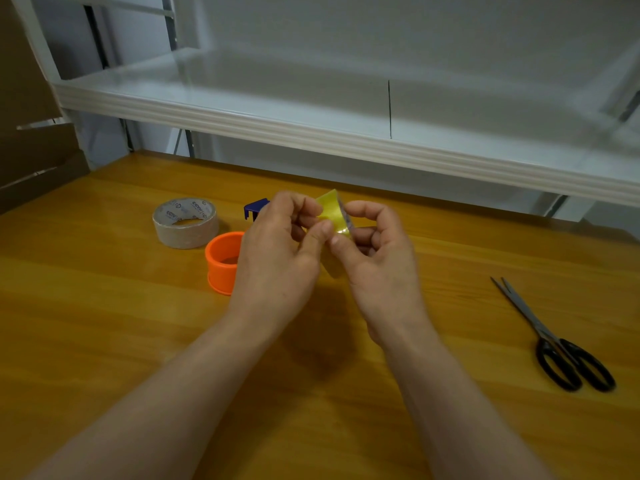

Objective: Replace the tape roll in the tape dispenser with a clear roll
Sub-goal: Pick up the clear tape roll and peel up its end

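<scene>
a person's two bare hands hold a yellow-tinted clear tape roll point(334, 211) up above a wooden table point(104, 341), near its middle, the roll on edge and tilted between them. the left hand point(277, 251) has its fingers curled round the roll's near side, thumb pressed on the tape face. the right hand point(377, 258) pinches the same face with thumb and forefinger, its other fingers curled loosely behind the roll. the two thumbs meet on the tape. the lower part of the roll is hidden by the hands.

on the table to the left lies a grey tape roll point(185, 223), flat on its side, and just beside it, nearer the camera, stands an orange plastic ring point(223, 261), partly covered by the left hand. a blue dispenser part point(255, 206) shows behind the left hand's knuckles, mostly hidden. black-handled scissors point(554, 341) lie closed well apart at the right. a white shelf point(311, 126) runs across behind the table, and brown cardboard point(31, 133) stands at the far left
</scene>
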`<state>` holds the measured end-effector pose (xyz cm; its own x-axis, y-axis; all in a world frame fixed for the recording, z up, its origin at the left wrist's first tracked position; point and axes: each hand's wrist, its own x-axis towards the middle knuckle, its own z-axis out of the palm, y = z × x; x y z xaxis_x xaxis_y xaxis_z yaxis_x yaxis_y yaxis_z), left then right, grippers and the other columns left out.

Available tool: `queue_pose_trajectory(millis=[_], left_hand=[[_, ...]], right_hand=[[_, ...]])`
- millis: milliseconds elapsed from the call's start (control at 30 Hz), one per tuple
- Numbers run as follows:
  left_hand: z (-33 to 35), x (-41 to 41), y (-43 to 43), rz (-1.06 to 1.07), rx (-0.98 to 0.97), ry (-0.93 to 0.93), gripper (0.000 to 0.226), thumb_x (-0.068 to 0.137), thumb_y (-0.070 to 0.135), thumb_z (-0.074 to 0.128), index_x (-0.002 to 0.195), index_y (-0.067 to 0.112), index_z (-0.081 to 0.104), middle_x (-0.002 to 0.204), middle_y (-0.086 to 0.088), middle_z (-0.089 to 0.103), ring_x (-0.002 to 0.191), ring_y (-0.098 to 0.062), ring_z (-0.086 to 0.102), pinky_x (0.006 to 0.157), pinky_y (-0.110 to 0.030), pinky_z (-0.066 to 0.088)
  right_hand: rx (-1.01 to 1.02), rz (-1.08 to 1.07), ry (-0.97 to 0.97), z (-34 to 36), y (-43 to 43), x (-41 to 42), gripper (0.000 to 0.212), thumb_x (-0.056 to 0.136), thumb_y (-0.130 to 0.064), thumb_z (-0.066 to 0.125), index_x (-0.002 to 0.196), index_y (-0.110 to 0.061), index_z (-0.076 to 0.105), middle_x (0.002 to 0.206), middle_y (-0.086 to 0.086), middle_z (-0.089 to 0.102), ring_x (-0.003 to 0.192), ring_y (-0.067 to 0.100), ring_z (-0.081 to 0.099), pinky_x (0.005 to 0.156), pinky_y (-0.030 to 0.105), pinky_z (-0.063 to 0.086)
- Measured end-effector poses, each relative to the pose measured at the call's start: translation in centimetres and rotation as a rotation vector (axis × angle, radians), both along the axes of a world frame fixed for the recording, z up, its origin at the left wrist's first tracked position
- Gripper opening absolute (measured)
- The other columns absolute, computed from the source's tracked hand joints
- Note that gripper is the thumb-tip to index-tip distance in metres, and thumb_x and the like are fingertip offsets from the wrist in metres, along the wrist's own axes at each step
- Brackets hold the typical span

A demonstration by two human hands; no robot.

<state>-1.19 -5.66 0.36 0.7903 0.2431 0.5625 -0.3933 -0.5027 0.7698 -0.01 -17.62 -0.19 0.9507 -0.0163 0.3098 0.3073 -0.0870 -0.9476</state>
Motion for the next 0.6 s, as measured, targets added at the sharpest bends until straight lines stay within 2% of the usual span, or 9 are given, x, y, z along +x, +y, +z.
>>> queue_pose_trajectory(millis=[100,200,333,467,533,600], left_hand=[[0.11,-0.08,0.1,0.036,0.032,-0.011,0.008,0.093,0.021,0.067,0.1,0.024,0.062,0.092,0.009,0.064,0.083,-0.007,0.06,0.07,-0.023,0.05],[0.2,-0.18,0.0,0.088,0.09,-0.032,0.006,0.093,0.018,0.066,0.097,0.021,0.063,0.09,0.007,0.063,0.082,-0.013,0.059,0.072,-0.037,0.053],[0.09,-0.23,-0.37,0.126,0.227,-0.059,0.006,0.093,0.011,0.059,0.093,0.017,0.057,0.091,0.004,0.056,0.084,-0.021,0.055,0.074,-0.051,0.049],[-0.18,0.11,-0.58,0.218,0.402,-0.097,0.014,0.086,0.012,0.043,0.094,0.015,0.053,0.093,-0.005,0.051,0.085,-0.028,0.051,0.074,-0.042,0.034],[0.0,0.17,-0.52,0.244,0.437,-0.168,0.021,0.082,0.013,0.037,0.093,0.014,0.055,0.091,-0.007,0.051,0.084,-0.027,0.05,0.075,-0.039,0.029],[0.1,0.21,-0.31,0.24,0.459,-0.271,0.021,0.08,0.013,0.038,0.094,0.017,0.053,0.089,-0.009,0.054,0.084,-0.025,0.048,0.076,-0.038,0.026]], right_hand=[[-0.049,0.002,-0.014,-0.03,-0.01,0.01,0.035,0.091,-0.018,0.076,0.109,-0.043,0.059,0.104,0.002,0.07,0.093,0.015,0.071,0.077,0.038,0.064],[-0.09,-0.015,-0.026,0.01,0.02,-0.09,0.035,0.09,-0.02,0.076,0.111,-0.042,0.059,0.103,0.001,0.069,0.092,0.014,0.07,0.076,0.039,0.064],[-0.091,-0.006,-0.02,-0.05,0.2,-0.21,0.034,0.09,-0.018,0.076,0.11,-0.04,0.059,0.101,0.001,0.069,0.089,0.014,0.069,0.07,0.03,0.06],[0.022,0.038,-0.001,0.21,0.49,-0.28,0.036,0.09,-0.011,0.076,0.101,-0.041,0.059,0.088,0.0,0.072,0.08,0.016,0.069,0.068,0.03,0.056],[0.118,0.086,0.052,0.54,0.51,-0.34,0.036,0.09,-0.01,0.075,0.103,-0.039,0.059,0.078,-0.003,0.071,0.077,0.018,0.067,0.066,0.034,0.053],[0.199,0.144,0.104,0.82,0.36,-0.39,0.038,0.089,-0.01,0.076,0.11,-0.038,0.059,0.077,-0.001,0.07,0.081,0.02,0.068,0.069,0.038,0.053]])
